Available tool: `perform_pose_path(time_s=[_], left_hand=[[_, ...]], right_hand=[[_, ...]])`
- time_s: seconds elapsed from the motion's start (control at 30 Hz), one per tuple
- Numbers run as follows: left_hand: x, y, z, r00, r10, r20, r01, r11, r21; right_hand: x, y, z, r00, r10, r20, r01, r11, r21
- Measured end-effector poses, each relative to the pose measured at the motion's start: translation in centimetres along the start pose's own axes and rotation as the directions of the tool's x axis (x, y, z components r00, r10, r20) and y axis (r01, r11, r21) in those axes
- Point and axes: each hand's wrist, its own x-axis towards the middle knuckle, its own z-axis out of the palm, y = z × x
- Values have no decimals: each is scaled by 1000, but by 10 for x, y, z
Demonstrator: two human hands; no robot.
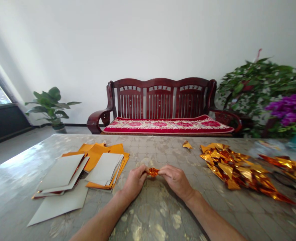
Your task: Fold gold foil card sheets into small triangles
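Observation:
A small piece of shiny orange-gold foil paper (153, 172), gathered and creased, is stretched between my two hands just above the table. My left hand (135, 180) pinches its left end between thumb and fingers. The opposite end is pinched by my right hand (176, 180). Left of my left hand lies a stack of white-backed paper sheets (109, 167) with orange sheets under it. To the right of my right hand sits a heap of folded gold foil pieces (228, 165).
More white sheets (62, 172) and orange sheets (94, 152) lie on the patterned table (148, 217) at left. One folded foil piece (187, 144) rests near the far edge. Plastic bags (270, 147) and dark cords (288, 182) are at right. Behind stands a wooden bench (160, 100).

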Motion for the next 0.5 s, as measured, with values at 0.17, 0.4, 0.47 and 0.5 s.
perform_pose_path(time_s=[0.17,0.4,0.47,0.5], left_hand=[[0,3,-1,1000,-13,10,13,999,33],[0,10,-3,1000,-8,14,8,1000,-5],[1,11,-3,999,-34,-9,34,999,-1],[2,11,-2,998,-51,-28,51,999,13]], right_hand=[[1,2,-1,1000,16,-1,-16,1000,-16],[1,3,-3,999,45,6,-45,998,-36],[1,4,-2,999,43,12,-42,998,-42],[1,5,-2,999,38,18,-37,998,-44]])
